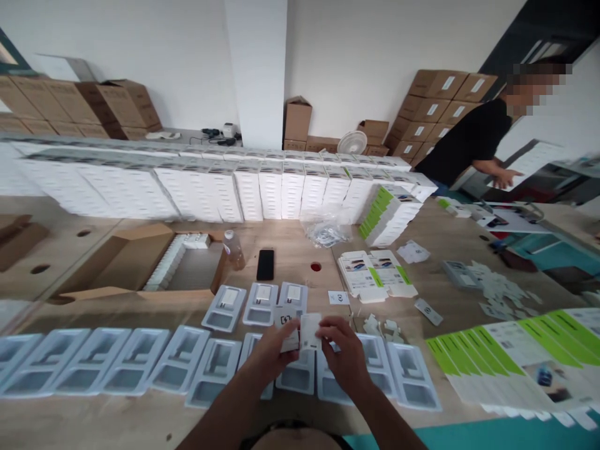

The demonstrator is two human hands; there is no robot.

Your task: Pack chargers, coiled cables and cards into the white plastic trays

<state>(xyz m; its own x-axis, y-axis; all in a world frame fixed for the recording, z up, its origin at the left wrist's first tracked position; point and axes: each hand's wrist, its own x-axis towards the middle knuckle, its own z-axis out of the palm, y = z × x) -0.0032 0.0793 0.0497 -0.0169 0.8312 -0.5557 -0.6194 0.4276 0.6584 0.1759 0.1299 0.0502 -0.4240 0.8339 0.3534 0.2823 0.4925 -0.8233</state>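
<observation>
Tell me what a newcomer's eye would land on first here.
Most likely the long wall of stacked white boxes running across the far side of the table. Next, the bright green-and-white cartons overlapping in a row at the lower right. Then, near the centre, the left hand and right hand holding white cards over pale plastic trays.

The phone (265, 265) looks smooth and shiny. The table (293, 250) under it looks like wood. Left of the phone, the bottle (233, 251) is clear plastic and the open box (115, 262) dull cardboard. Nearer than the phone, the trays (213, 378) look like smooth plastic, the cards (310, 331) paper.
</observation>
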